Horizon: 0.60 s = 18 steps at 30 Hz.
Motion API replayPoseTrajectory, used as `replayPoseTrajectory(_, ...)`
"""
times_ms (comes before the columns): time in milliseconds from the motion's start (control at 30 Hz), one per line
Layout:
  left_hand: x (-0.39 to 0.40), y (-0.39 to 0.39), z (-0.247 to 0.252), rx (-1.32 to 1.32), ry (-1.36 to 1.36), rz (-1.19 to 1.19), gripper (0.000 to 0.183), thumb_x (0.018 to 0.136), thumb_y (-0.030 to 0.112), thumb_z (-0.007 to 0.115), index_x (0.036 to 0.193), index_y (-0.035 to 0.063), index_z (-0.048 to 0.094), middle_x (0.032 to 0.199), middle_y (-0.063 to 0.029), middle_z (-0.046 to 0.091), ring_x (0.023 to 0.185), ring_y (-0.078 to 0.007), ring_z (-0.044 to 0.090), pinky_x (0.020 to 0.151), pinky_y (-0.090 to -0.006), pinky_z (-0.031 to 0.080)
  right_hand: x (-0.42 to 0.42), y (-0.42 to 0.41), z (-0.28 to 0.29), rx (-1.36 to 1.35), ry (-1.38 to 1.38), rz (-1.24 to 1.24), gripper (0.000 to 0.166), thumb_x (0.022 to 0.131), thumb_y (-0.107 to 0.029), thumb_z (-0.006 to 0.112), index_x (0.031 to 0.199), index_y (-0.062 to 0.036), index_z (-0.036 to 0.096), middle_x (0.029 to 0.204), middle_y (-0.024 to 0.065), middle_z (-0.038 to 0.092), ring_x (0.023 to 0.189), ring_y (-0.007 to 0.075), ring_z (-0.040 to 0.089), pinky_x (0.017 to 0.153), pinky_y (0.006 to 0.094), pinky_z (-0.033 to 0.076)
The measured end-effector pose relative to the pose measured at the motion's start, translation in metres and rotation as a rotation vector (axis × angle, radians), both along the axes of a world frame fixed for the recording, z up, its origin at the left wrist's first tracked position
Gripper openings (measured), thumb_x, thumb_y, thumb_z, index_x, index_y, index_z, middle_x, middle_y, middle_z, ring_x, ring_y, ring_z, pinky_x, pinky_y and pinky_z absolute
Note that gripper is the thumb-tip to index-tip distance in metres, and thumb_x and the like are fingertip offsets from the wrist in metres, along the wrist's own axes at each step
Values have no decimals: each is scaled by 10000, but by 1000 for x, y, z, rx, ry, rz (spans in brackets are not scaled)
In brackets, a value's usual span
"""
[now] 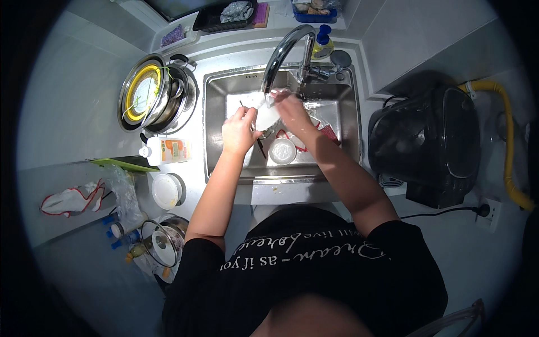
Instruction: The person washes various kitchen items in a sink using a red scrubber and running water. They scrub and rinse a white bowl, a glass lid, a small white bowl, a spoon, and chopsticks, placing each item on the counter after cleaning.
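My left hand point(239, 131) grips the edge of a white dish point(267, 119), held tilted under the curved chrome faucet point(281, 47). At the dish's far right edge is my right hand point(292, 110), blurred by motion; whether its fingers hold anything is not clear. Below them, in the stainless steel sink point(215, 147), a small white bowl point(282, 151) stands upright with liquid or suds in it. Close to the bowl lie a dark thin stick point(261, 148), a red-edged cloth point(301, 143) partly behind my right forearm, and a red mesh-like item point(330, 134). Water drops dot the sink.
Nested metal pots with a yellow-rimmed strainer point(143, 92) stand left of the sink. Nearer are a white bottle point(166, 151) on its side and stacked white dishes point(166, 191). Right is a black appliance point(421, 139); a blue-topped soap bottle point(323, 42) stands behind the faucet.
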<state>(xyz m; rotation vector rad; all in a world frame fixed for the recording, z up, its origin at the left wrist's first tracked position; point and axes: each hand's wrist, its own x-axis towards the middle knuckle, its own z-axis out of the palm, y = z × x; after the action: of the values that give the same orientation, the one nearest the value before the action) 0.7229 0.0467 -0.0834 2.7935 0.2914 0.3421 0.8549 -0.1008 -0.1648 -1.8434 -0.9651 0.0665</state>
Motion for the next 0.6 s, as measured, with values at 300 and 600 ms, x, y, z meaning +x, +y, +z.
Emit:
replayPoseTrajectory(300, 1, -25, -8, -87, 19, -139, 570, 514, 52, 824, 1001, 124, 536, 1004, -97, 515, 849, -318, 628, 705, -420, 542, 19, 21, 37, -311, 1038, 1, 519, 940, -511, 516, 1172, -61, 627, 1051, 104, 677, 953, 248, 644, 812, 361, 478)
replayPoseTrajectory(600, 12, -22, 2, -50, 74, -180, 566, 534, 39, 811, 1016, 150, 536, 1017, -78, 520, 884, -301, 627, 725, -409, 546, 18, 18, 16, 97, 966, -33, 172, 914, -134, 579, 1000, -62, 710, 927, 52, 687, 847, 149, 631, 744, 285, 485)
